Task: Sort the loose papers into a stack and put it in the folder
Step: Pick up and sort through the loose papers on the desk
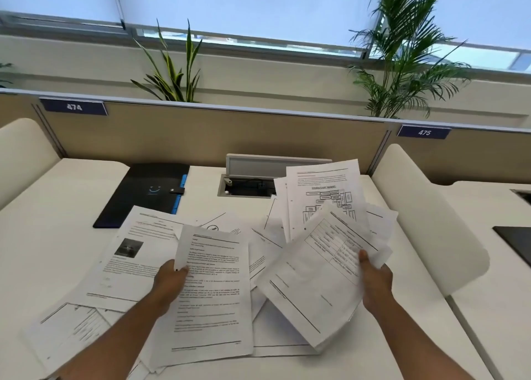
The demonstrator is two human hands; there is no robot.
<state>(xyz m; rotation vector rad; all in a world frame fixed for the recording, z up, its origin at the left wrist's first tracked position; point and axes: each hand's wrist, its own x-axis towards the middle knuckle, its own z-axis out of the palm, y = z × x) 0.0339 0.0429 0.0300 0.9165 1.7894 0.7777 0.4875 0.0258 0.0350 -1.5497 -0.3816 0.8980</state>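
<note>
Loose printed papers (120,267) lie scattered across the white desk (51,207). My left hand (169,284) pinches one text page (214,290) by its left edge, lifted over the pile. My right hand (375,282) grips a fanned bunch of several sheets (324,264), the thumb on top of a page with a table; a workflow-diagram page (324,195) sticks up behind. The black folder (146,192) lies closed at the back left, with a blue edge and a snap strap.
A cable hatch (250,184) stands open at the desk's back middle, right behind the held sheets. Cream side dividers (425,213) flank the desk. A tan partition (215,135) with plants behind closes the far side.
</note>
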